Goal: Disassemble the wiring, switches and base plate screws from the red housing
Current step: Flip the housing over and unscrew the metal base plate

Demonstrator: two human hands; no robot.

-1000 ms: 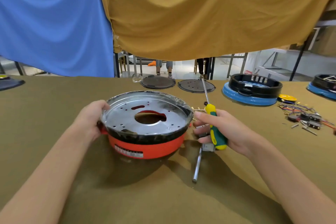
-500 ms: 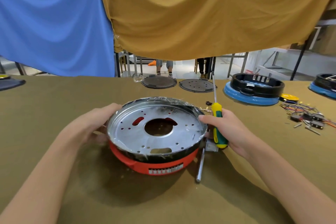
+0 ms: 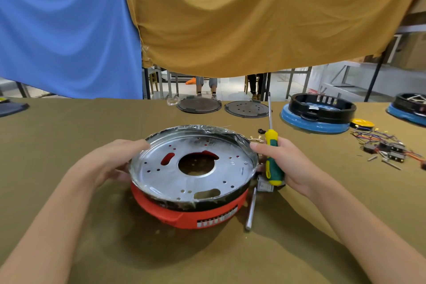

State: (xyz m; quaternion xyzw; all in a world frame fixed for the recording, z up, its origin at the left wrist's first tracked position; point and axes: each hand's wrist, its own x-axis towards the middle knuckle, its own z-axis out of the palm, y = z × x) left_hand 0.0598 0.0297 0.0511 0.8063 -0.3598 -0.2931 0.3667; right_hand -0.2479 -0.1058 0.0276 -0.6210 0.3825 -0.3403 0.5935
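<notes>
Head view: red housing [image 3: 193,215] holds perforated silver plate [image 3: 193,168].

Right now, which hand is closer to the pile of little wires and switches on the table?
The right hand, holding the screwdriver, is nearer the pile of wires and switches off to its right. The left hand is across the red housing.

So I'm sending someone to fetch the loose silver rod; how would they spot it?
Find the red round housing on the olive table. Just right of it lies the slim silver metal rod, below the right hand. Unlike the yellow-green screwdriver, it lies flat, unheld.
</notes>
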